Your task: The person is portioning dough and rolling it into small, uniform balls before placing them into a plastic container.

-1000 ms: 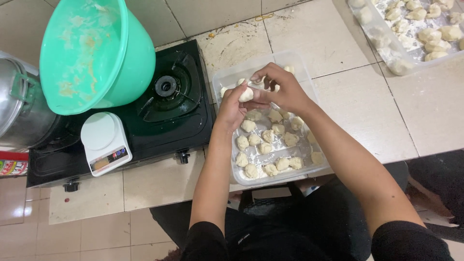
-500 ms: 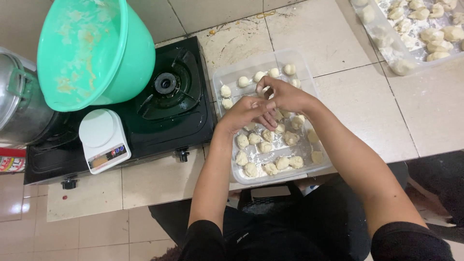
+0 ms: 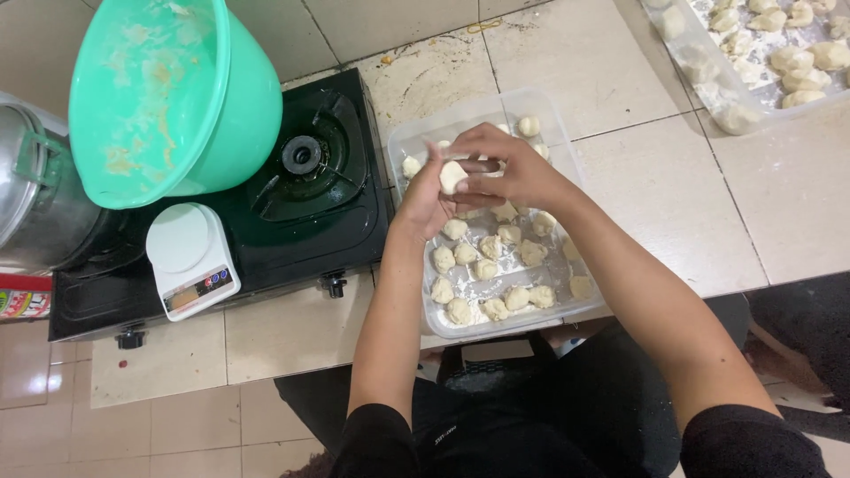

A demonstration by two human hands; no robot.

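A clear plastic tray [image 3: 407, 142] on the tiled counter holds several pale dough balls [image 3: 496, 265] dusted with flour. Above its far half, my left hand [image 3: 427, 202] and my right hand [image 3: 505, 173] meet around one small dough piece [image 3: 452, 176]. The left palm cups the piece from the left, and the right fingers press on it from above and the right. Both forearms reach in from the lower edge of the head view, over the tray's near half.
A black gas stove [image 3: 301, 190] stands left of the tray, with a green plastic bowl [image 3: 168, 93] on it and a white kitchen scale [image 3: 190, 258] at its front. A metal pot [image 3: 31, 199] sits far left. A second tray of dough [image 3: 753, 53] lies at the top right.
Both hands dipped down to the dough balls in the tray's middle, then rose toward its far half. They now hold a dough piece between them.
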